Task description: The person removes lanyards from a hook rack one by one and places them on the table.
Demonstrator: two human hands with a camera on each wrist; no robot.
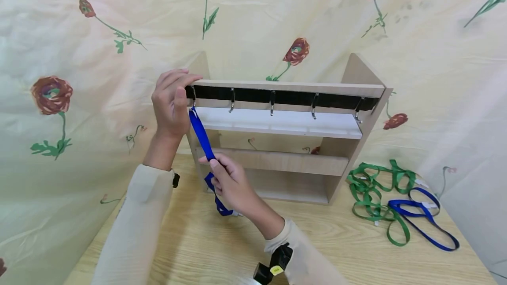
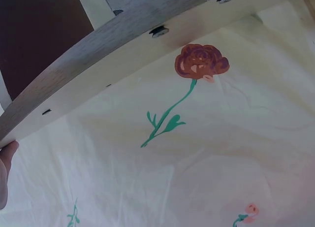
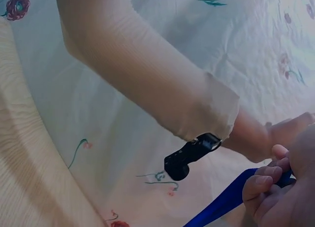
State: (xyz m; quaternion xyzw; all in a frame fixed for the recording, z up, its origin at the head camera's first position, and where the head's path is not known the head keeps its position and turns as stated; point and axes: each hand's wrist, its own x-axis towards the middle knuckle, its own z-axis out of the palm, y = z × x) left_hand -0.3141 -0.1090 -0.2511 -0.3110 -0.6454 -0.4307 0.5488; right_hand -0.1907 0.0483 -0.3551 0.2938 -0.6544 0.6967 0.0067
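Note:
My left hand grips the upper left corner of a wooden rack, fingers over the top edge and thumb in front, beside the leftmost metal hook. From just below that hook a blue lanyard slants down into my right hand, which holds it between thumb and curled fingers. The lanyard's lower part hangs beneath this hand, its end close over the table. In the right wrist view the blue strap runs out from the curled fingers.
Several hooks line a black strip along the rack's top. On the table's right side lie tangled green lanyards and another blue lanyard. A flower-printed cloth hangs behind the rack.

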